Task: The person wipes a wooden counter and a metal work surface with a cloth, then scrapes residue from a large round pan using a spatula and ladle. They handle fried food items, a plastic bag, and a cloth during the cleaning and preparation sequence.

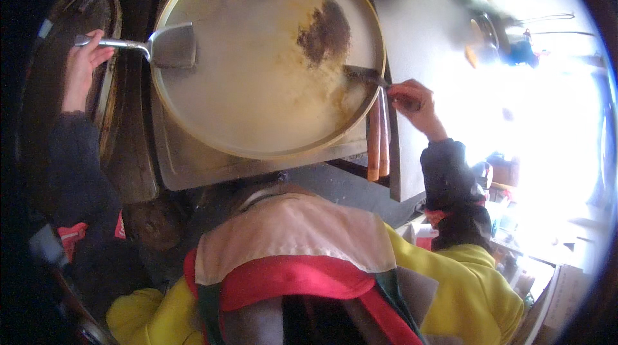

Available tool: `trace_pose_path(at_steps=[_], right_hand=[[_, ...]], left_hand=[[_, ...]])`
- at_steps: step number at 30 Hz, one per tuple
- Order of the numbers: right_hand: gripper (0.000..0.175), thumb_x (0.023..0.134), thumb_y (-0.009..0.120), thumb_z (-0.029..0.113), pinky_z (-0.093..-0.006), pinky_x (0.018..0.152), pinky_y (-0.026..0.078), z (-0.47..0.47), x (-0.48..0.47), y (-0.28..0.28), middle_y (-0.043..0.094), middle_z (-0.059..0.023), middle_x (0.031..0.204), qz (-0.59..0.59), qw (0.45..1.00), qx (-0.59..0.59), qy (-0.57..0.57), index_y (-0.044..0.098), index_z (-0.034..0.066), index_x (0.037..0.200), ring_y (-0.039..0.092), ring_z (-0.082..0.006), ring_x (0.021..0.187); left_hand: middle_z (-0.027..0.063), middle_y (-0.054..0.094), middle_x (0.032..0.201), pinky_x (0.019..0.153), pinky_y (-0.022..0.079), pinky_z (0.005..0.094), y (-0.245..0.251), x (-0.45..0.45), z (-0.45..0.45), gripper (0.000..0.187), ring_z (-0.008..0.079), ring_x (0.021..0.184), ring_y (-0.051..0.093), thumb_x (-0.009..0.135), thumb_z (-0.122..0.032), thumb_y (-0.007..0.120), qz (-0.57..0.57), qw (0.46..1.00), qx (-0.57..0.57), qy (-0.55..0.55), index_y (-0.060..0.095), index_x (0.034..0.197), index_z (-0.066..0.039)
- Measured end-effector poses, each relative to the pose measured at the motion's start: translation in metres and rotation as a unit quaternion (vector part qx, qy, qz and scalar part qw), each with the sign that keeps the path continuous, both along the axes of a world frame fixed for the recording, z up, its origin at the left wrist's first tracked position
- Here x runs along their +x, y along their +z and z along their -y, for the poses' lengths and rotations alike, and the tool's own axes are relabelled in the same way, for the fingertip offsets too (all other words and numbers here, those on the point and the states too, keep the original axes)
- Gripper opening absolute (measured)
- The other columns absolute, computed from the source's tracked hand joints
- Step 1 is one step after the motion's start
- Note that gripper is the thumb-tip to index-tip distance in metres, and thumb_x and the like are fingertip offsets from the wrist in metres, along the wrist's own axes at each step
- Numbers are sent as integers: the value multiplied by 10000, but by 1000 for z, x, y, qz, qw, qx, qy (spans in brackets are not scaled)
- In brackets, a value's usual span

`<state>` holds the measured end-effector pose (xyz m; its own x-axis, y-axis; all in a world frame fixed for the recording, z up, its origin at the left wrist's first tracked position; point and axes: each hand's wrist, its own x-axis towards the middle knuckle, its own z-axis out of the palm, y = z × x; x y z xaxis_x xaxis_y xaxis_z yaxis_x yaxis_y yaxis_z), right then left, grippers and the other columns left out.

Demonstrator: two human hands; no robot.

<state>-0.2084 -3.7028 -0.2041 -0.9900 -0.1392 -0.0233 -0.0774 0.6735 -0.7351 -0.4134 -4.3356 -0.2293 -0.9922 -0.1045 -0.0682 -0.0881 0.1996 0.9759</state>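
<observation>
A large round pan (241,103) with a raised rim lies before me, steam or haze over its pale bottom. Brown-black residue (326,33) sticks to its right part, with yellowish patches around it. At the left, my left hand (89,57) holds the handle of a metal spatula (173,46), whose wide blade reaches over the pan's left rim. On the other side my right hand (416,103) is closed on the dark handle of a flat scraper-like tool (364,74); its dark blade crosses the right rim, close below the residue. The exact kind of this tool cannot be told.
Two wooden handles (379,147) hang below the pan's right rim, beside a pale counter panel (408,151). Dark boards (130,142) stand along the left. Pans (483,38) and other items sit at the upper right, near strong glare. Cartons (562,296) are at the lower right.
</observation>
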Motion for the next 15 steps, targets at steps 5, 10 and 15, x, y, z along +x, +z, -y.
trace_pose_path(at_steps=[5,10,15], right_hand=[[228,733,643,-43,-267,700,514,27,16,10,620,-86,907,-13,997,48,58,647,30,949,616,-159,805],[217,833,582,95,-283,701,524,-64,-90,16,636,-119,898,119,980,-153,-50,602,-25,1012,626,-176,764],[257,833,575,122,-280,690,525,-103,-124,-11,658,-127,860,208,956,-204,-35,596,-44,1027,636,-181,721]], left_hand=[[78,603,914,713,527,277,-3,9,-12,264,145,771,618,881,-252,553,32,996,-47,-74,554,1041,-42],[56,579,885,716,529,276,-5,39,-45,149,137,798,604,912,-200,482,38,980,-82,-176,552,974,-84],[55,570,894,720,540,296,-26,74,-58,119,154,824,604,905,-154,501,76,969,22,-233,558,950,-61]])
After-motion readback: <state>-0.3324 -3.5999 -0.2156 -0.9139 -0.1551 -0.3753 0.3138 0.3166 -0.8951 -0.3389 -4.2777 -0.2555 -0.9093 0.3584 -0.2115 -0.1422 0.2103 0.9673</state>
